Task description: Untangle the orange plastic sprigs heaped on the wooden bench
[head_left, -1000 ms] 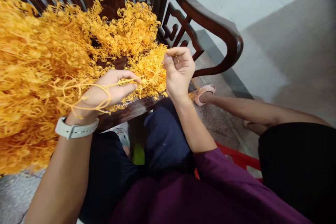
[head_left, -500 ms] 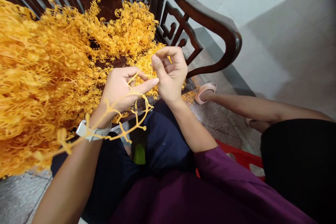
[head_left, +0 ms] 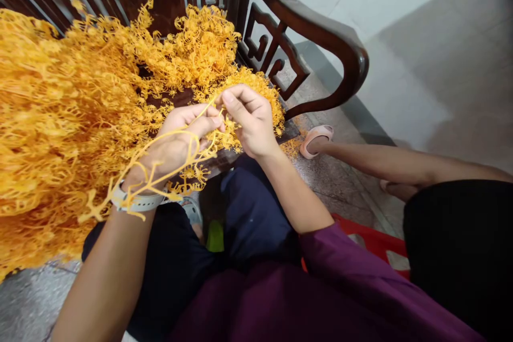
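A thin yellow plastic sprig [head_left: 164, 177] with short side branches loops back over my left wrist and watch. My left hand [head_left: 182, 125] is closed, its thumb and fingers pinching the sprig's stem. Close beside it, my right hand [head_left: 254, 120] pinches with thumb and forefinger at the far end of the same stem; the exact grip is partly hidden by the fingers. Below and behind both hands lies a large heap of similar yellow sprigs [head_left: 84, 112], tangled together on a dark wooden bench [head_left: 184, 97].
The bench's curved armrest [head_left: 320, 26] rises at the right. Another person's leg [head_left: 372, 160] with a pink sandal [head_left: 316, 139] is near on the right. A red plastic stool [head_left: 371, 243] stands behind my right elbow. Yellow bits lie on the floor.
My right hand has come left and slightly down, and its thumb and forefinger have closed near the stem's end. My left thumb has drawn back, and the sprig has swung closer over my wrist.
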The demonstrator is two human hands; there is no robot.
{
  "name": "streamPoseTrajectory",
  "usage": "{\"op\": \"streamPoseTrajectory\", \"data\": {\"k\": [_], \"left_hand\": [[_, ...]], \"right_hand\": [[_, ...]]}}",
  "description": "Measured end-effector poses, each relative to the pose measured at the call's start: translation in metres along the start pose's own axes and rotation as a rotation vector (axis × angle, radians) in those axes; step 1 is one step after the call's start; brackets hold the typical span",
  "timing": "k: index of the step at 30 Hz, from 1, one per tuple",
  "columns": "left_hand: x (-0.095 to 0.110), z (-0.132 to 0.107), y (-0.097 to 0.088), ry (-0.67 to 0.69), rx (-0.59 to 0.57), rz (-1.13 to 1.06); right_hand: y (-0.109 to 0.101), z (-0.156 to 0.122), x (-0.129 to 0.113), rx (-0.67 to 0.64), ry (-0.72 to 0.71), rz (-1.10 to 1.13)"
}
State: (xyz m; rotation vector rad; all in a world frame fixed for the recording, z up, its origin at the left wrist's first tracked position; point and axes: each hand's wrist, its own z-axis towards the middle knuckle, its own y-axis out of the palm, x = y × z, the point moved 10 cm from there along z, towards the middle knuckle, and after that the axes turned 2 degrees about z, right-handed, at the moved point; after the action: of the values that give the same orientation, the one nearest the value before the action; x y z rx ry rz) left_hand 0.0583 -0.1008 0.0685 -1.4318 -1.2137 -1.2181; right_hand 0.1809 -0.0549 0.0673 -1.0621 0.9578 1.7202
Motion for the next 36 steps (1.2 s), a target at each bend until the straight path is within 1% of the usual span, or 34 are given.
{"op": "streamPoseTrajectory", "data": {"k": [3,5,8,10,11,12,14,15,16,17,18,19,21,22,23,25,26,27,29,30,32,34,36], "left_hand": [[0.002,0.0,0.002,0.002,0.0,0.068],[0.005,0.002,0.003,0.03,0.008,0.099],[0.008,0.005,0.006,0.062,0.013,0.099],[0.01,0.004,0.007,0.06,0.005,0.079],[0.01,0.002,0.01,0.044,-0.021,0.07],[0.009,-0.002,0.013,0.024,-0.059,0.062],[0.01,-0.01,0.019,0.0,-0.134,0.032],[0.011,-0.013,0.019,-0.002,-0.142,0.012],[0.012,-0.014,0.015,0.008,-0.115,-0.015],[0.013,-0.014,0.009,0.02,-0.063,-0.042],[0.013,-0.012,0.002,0.03,-0.014,-0.064],[0.011,-0.009,-0.003,0.033,0.024,-0.078],[0.007,-0.001,-0.007,0.026,0.053,-0.081],[0.006,0.002,-0.007,0.029,0.052,-0.078],[0.005,0.005,-0.008,0.037,0.054,-0.076],[0.004,0.008,-0.008,0.044,0.059,-0.071],[0.003,0.009,-0.008,0.037,0.058,-0.064],[0.001,0.01,-0.009,0.029,0.062,-0.056],[-0.001,0.011,-0.011,0.027,0.076,-0.031],[-0.001,0.011,-0.012,0.038,0.089,-0.021],[0.0,0.012,-0.016,0.071,0.122,-0.014],[0.003,0.01,-0.015,0.096,0.135,-0.032],[0.005,0.008,-0.011,0.099,0.12,-0.089]], "right_hand": [[-0.002,-0.001,0.004,0.063,0.053,0.051],[-0.001,-0.002,0.007,0.093,0.078,0.077],[0.0,0.0,0.011,0.112,0.088,0.083],[-0.005,0.007,0.02,0.122,0.099,0.097],[-0.013,0.012,0.027,0.145,0.108,0.116],[-0.026,0.018,0.035,0.19,0.121,0.137],[-0.06,0.029,0.054,0.335,0.138,0.165],[-0.078,0.034,0.063,0.423,0.144,0.149],[-0.094,0.037,0.069,0.488,0.133,0.1],[-0.102,0.042,0.074,0.489,0.132,0.039],[-0.103,0.047,0.081,0.445,0.155,-0.021],[-0.101,0.05,0.086,0.381,0.177,-0.081],[-0.09,0.054,0.09,0.255,0.183,-0.211],[-0.086,0.053,0.085,0.219,0.151,-0.29],[-0.083,0.052,0.076,0.212,0.098,-0.37],[-0.079,0.046,0.051,0.246,-0.017,-0.475],[-0.075,0.041,0.039,0.257,-0.051,-0.463],[-0.07,0.036,0.029,0.251,-0.059,-0.404],[-0.05,0.027,0.016,0.166,-0.018,-0.215],[-0.035,0.022,0.011,0.088,0.019,-0.133],[-0.008,0.012,0.002,-0.039,0.06,-0.041],[0.01,0.005,-0.003,-0.092,0.077,0.024],[0.019,0.001,-0.001,-0.106,0.109,0.125]]}}
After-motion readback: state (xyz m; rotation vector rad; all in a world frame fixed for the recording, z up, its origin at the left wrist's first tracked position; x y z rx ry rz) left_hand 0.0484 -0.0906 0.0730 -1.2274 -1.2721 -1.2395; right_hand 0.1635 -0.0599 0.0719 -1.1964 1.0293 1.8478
